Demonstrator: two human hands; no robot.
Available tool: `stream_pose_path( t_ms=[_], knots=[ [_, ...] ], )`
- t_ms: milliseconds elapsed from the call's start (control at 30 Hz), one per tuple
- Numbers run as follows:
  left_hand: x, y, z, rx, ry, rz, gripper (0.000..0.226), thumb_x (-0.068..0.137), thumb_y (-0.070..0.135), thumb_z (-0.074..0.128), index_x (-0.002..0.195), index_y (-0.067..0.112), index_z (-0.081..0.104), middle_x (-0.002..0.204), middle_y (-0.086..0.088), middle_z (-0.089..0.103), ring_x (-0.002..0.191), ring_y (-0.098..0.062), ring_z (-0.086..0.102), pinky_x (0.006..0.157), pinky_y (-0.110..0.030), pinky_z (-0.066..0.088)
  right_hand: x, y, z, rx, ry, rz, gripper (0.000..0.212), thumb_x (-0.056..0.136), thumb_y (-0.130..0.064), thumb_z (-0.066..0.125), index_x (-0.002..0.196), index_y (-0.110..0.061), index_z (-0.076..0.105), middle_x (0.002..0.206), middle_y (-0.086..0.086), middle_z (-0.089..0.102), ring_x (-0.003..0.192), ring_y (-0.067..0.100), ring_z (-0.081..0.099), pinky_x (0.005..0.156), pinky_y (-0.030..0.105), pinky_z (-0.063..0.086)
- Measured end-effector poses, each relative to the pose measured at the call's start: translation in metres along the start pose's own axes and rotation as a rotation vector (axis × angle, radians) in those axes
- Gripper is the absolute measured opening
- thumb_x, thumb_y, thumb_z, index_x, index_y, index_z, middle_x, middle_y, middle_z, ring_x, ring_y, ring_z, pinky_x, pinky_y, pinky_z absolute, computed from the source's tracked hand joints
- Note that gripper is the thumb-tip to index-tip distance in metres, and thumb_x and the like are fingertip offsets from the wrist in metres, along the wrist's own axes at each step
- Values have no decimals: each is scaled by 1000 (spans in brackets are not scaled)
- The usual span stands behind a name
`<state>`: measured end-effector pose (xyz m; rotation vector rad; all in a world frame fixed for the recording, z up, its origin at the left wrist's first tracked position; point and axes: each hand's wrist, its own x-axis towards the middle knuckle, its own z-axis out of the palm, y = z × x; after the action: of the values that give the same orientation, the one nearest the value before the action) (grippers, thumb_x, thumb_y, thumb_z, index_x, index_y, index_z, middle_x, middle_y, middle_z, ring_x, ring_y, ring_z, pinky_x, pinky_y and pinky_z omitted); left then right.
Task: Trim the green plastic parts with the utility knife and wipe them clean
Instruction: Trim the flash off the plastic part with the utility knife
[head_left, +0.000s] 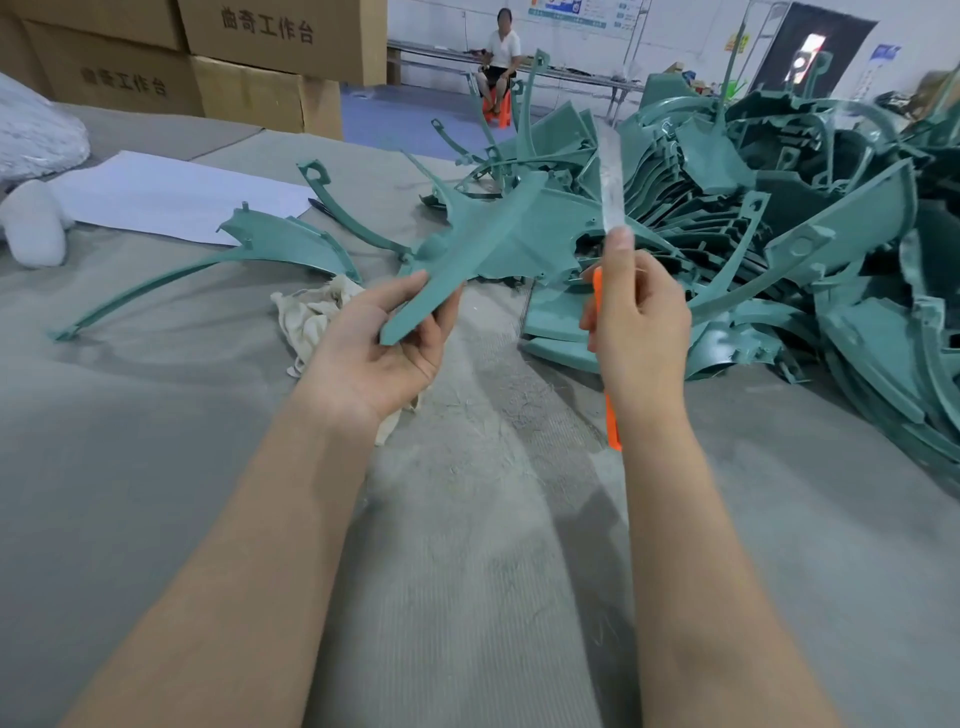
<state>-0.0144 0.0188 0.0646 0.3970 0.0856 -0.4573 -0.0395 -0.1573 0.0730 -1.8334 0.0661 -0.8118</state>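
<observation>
The left hand pinches the narrow end of a thin curved green plastic part, probably light and springy, while the right hand grips an orange-handled utility knife.

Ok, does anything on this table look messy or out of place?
The green parts on the right lie in a tangled heap, not stacked. A crumpled rag lies on the grey mat beneath the left hand, which holds a loose part. Fine shavings seem scattered across the mat.
</observation>
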Motion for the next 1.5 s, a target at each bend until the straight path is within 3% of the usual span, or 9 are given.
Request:
stream_pose_path(
  t_ms=[67,133,200,433,600,1000,1300,1433,1500],
  knots=[
    [-2,-2,-1,-86,-57,-23,23,72,-1,53,83,-13,69,89,-21,70,68,-25,72,46,-12,52,-3,2,5,-44,5,-71,57,99,-49,43,74,2,43,62,14,44,61,32,41,57,34,32],
    [-2,-3,-2,-99,-85,-43,25,73,-1,51,83,-16,69,91,-23,69,69,-27,73,50,-11,51,-4,2,9,-68,2,-115,51,99,-47,47,67,-8,40,54,-8,37,52,10,32,54,25,27],
    [-2,-3,-2,-104,-90,-64,27,75,-1,50,86,-16,69,93,-24,68,70,-28,73,49,-12,52,-5,4,10,-91,6,-141,47,98,-47,48,63,-19,34,50,-14,34,50,6,30,51,19,24],
    [-2,-4,-4,-136,-91,-118,31,77,-1,48,97,-15,66,97,-25,67,72,-30,72,44,-15,52,-5,9,10,-100,5,-187,51,99,-45,49,73,-1,44,54,-9,31,52,8,28,52,22,23],
    [-3,-5,-4,-151,-90,-129,32,77,-1,46,97,-16,66,94,-25,66,69,-29,72,44,-14,51,-8,11,16,-102,4,-205,40,99,-41,51,67,-22,38,51,-13,33,51,6,32,52,18,24],
    [-6,-4,0,-205,-66,-110,36,75,0,44,101,-18,62,93,-26,65,66,-30,71,43,-16,51,-13,12,26,-116,-46,-238,39,98,-41,52,65,-33,32,50,-12,32,50,8,32,53,26,26],
    [-3,0,-2,-215,-37,-9,32,73,7,47,74,-17,68,76,-25,67,56,-28,68,39,-17,48,-32,7,42,-211,-228,-378,39,91,-47,53,79,-11,59,54,-7,43,52,17,42,51,32,35],
    [-1,2,-3,-195,32,77,32,66,11,47,65,-12,70,77,-18,69,65,-22,68,76,-21,57,-43,2,51,-244,-332,-478,33,87,-44,61,93,-13,70,54,-3,45,51,16,46,54,24,31],
    [-3,4,-4,-208,25,74,32,66,9,45,66,-12,69,79,-18,68,61,-22,68,65,-19,57,-45,1,51,-229,-364,-484,28,86,-45,62,90,-19,70,50,-24,46,49,2,44,53,12,26]
  ],
)
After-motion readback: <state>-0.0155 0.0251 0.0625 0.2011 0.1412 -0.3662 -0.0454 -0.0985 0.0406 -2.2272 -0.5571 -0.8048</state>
